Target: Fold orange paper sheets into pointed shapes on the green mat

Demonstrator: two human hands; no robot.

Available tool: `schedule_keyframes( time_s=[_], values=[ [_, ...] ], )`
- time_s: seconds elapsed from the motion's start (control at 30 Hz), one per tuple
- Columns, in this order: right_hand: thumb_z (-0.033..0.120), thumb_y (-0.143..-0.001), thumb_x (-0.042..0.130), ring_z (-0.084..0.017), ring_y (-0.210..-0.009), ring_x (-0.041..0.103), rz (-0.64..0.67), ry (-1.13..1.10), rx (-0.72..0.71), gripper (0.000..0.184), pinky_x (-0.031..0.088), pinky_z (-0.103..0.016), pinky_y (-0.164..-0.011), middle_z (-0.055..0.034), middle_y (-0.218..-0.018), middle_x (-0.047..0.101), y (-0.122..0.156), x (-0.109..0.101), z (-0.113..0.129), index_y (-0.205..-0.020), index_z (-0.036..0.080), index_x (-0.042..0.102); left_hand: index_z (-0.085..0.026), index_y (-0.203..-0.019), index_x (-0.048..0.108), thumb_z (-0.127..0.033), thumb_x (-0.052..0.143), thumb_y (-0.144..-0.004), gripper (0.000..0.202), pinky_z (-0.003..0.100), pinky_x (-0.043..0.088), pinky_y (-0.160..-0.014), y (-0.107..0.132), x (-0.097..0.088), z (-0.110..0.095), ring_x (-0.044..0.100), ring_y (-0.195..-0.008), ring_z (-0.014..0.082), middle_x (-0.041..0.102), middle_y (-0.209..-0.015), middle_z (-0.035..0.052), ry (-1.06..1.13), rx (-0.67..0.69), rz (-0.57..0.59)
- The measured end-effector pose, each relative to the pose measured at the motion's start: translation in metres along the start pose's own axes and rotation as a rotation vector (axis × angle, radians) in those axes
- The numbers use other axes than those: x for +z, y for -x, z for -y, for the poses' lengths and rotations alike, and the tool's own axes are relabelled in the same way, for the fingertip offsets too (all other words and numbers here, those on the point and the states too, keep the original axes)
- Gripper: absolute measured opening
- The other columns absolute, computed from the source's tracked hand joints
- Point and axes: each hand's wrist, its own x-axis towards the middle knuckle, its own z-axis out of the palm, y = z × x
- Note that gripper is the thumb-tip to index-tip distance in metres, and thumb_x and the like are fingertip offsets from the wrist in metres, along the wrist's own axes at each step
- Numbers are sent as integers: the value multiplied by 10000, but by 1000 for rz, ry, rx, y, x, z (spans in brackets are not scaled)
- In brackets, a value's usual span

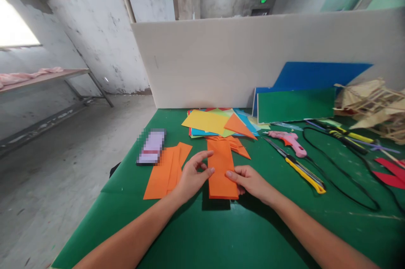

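A folded strip of orange paper (222, 167) is held just above the green tabletop, its shadow showing under the near end. My right hand (248, 180) pinches the right edge, thumb on top and fingers beneath. At the left edge, my left hand (194, 176) has its thumb on the paper and its index finger reaching over the upper part; its other fingers are partly hidden. Several flat orange paper pieces (163, 174) lie to the left of my left hand. More cut orange pieces (239, 147) are beyond the strip.
A phone (152, 145) lies at left. Coloured sheets (205, 121) are piled at the back. To the right are a pink glue gun (289, 140), a yellow utility knife (303, 172), a black cord (341, 176) and pliers (348, 140). A green board (295, 106) leans behind.
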Motion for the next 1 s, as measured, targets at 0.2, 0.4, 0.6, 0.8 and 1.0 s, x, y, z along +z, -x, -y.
schedule_keyframes(
  time_s=[0.2, 0.4, 0.6, 0.8, 1.0],
  values=[
    [633, -781, 572, -76, -358, 412, -30, 73, 0, 498, 267, -201, -383, 46, -400, 481, -2, 0, 0, -577, 183, 518, -223, -1197, 601, -182, 675, -725, 479, 231, 481, -652, 0, 1, 0, 473, -604, 40, 510, -1316, 85, 41, -22, 54],
    [625, -784, 575, -90, -368, 433, -75, 178, -19, 495, 270, -212, -394, 33, -399, 492, 1, -2, 2, -555, 191, 514, -206, -1206, 585, -183, 688, -712, 505, 221, 479, -637, 0, -1, -2, 463, -600, 29, 496, -1334, 98, 40, -44, 98],
    [646, -773, 573, -95, -358, 424, -88, 192, -13, 514, 270, -223, -393, 34, -384, 478, 1, -2, 3, -526, 202, 495, -229, -1239, 567, -165, 712, -681, 579, 219, 493, -625, -1, -2, 1, 479, -630, 37, 465, -1364, 101, 35, -38, 122],
    [628, -767, 596, -98, -421, 456, -102, 103, -25, 476, 324, -223, -428, 34, -471, 514, 1, -1, 4, -605, 183, 546, -227, -1253, 553, -148, 710, -679, 600, 224, 494, -634, -3, -3, 3, 482, -628, 34, 463, -1361, 108, 34, -61, 150],
    [602, -741, 650, -146, -589, 581, -166, -72, -11, 461, 436, -255, -539, -30, -710, 669, 1, -4, 5, -814, 146, 660, -270, -1244, 576, -101, 714, -656, 627, 218, 494, -653, 3, -3, 2, 492, -659, 43, 446, -1367, 79, 15, -70, 309]
  ],
)
